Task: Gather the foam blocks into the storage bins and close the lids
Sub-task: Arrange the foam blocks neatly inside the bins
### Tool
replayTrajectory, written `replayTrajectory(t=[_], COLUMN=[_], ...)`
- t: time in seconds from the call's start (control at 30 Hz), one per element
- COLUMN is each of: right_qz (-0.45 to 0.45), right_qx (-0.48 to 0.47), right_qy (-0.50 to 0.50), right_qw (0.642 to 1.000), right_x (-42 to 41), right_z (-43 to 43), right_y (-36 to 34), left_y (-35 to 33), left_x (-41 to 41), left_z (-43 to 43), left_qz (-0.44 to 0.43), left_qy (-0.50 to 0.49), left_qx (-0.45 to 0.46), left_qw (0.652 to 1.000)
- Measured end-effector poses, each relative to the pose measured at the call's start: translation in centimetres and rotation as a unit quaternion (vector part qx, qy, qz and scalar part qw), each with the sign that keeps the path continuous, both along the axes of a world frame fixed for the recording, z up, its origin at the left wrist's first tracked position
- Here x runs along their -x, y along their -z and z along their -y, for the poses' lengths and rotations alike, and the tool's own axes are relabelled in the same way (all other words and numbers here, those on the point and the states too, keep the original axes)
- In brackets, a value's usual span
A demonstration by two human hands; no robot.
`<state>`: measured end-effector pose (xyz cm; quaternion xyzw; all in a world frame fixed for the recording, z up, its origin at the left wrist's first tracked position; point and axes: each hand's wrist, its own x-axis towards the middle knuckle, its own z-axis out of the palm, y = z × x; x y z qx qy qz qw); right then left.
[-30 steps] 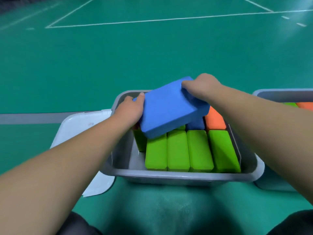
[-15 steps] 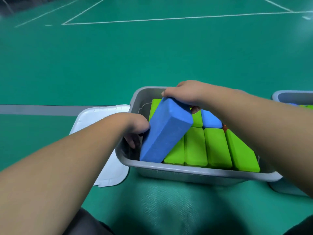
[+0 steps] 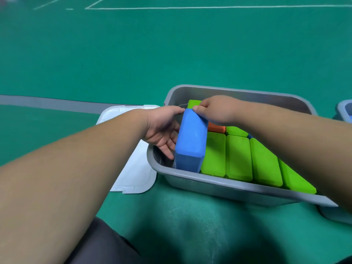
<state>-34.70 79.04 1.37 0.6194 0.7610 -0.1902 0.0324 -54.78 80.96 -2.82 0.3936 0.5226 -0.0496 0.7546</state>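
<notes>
A grey storage bin (image 3: 219,184) sits on the green floor in front of me. A blue foam block (image 3: 190,141) stands on edge at the bin's left end, beside a row of green blocks (image 3: 238,157). An orange block (image 3: 216,129) shows behind them. My right hand (image 3: 215,110) grips the blue block's far top end. My left hand (image 3: 163,128) lies flat against the block's left face, fingers spread down inside the bin wall.
A white lid (image 3: 133,168) lies flat on the floor left of the bin, partly under my left arm. A second bin (image 3: 344,111) peeks in at the right edge. My dark-trousered knee (image 3: 99,244) is at the bottom. A grey floor stripe (image 3: 47,103) runs behind.
The blue block went from lying tilted above the blocks to standing on edge in the bin's left gap. My left hand slid down along its side. The view shifted left.
</notes>
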Motion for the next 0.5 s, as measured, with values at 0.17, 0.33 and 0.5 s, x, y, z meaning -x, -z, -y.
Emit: replayTrajectory(t=[0.17, 0.33, 0.5], right_qz=[0.029, 0.114, 0.155], right_qx=[-0.029, 0.002, 0.029], right_qy=[0.023, 0.029, 0.010], right_qw=[0.999, 0.993, 0.987], right_x=[0.4, 0.4, 0.7], right_z=[-1.1, -1.9, -2.9], right_y=[1.3, 4.1, 5.8], left_y=[1.1, 1.2, 1.7], left_x=[-0.3, 0.1, -0.2], left_z=[0.1, 0.6, 0.9], left_qz=[-0.006, -0.039, -0.103], left_qy=[-0.010, 0.070, 0.115], left_qx=[-0.033, -0.069, -0.119], left_qw=[0.999, 0.994, 0.981])
